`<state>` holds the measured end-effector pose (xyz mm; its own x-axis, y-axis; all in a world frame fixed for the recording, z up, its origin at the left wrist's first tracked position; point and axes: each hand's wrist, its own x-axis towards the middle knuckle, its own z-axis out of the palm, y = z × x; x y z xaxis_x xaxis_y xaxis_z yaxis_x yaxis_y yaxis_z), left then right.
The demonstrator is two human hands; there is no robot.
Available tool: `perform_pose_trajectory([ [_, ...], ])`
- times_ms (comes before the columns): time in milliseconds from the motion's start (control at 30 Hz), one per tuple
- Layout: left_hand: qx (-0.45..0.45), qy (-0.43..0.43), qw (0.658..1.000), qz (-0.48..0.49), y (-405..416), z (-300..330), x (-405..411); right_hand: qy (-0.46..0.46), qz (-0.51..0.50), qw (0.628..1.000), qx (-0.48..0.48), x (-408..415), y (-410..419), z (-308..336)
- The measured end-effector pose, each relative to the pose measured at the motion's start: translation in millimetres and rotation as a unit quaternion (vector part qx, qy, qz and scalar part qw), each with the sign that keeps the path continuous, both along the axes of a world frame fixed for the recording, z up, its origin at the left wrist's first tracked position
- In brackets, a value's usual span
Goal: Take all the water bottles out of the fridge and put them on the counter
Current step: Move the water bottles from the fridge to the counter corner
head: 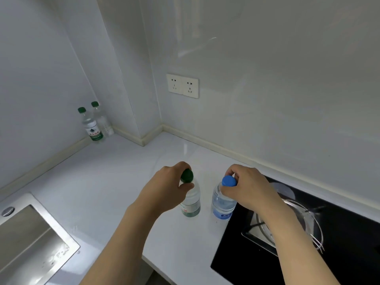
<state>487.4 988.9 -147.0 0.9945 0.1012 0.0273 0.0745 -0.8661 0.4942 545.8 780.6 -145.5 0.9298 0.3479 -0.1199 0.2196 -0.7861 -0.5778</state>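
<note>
Two water bottles stand upright on the white counter (115, 182) in front of me. My left hand (166, 190) grips the neck of the green-capped bottle (191, 200) just under its cap. My right hand (246, 188) holds the blue-capped bottle (223, 204) at its neck, right beside the hob's edge. Both bottles rest on the counter surface. A third green-capped bottle (91, 125) stands in the far left corner against the wall, and what shows beside it may be its reflection. The fridge is out of view.
A steel sink (30, 239) is set into the counter at the lower left. A black gas hob (329, 233) with a metal burner ring lies at the right. A double wall socket (182, 85) sits above the counter's back corner.
</note>
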Motion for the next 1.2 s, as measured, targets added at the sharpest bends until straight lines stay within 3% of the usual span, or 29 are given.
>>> perform_pose_trajectory([
  [400, -0.026, 0.007, 1.000, 0.004, 93.0, -16.5, 52.6, 0.005, 0.002, 1.000, -0.005, 60.2, 100.4, -13.4],
  [800, -0.040, 0.012, 0.998, 0.040, 258.8, -31.9, 96.1, 0.008, 0.031, 0.999, -0.029, 114.4, 267.8, -25.1],
  [1200, -0.042, -0.007, 0.989, 0.139, 430.7, -57.9, 102.3, -0.038, 0.176, 0.980, -0.080, 154.0, 465.5, -44.0],
])
